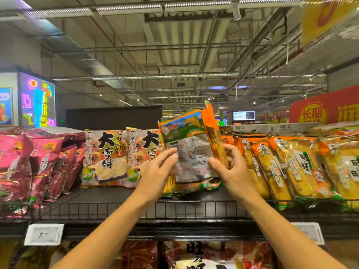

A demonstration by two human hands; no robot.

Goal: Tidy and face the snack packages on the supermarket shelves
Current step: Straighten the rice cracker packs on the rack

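Observation:
An orange rice-cracker package (191, 144) stands upright over the top shelf with its printed back side toward me. My right hand (231, 167) grips its lower right edge, thumb on the back panel and fingers curled round the side. My left hand (157, 167) touches its lower left edge with fairly straight fingers. Another orange package (186, 186) lies flat on the shelf beneath it.
The black wire-fronted top shelf (108, 208) holds dark red bags (38, 164) at left, two white-and-orange cracker bags (105, 158) in the middle and a row of yellow-orange packs (291, 167) at right. Price tags (44, 234) hang below. More packages (213, 255) fill the lower shelf.

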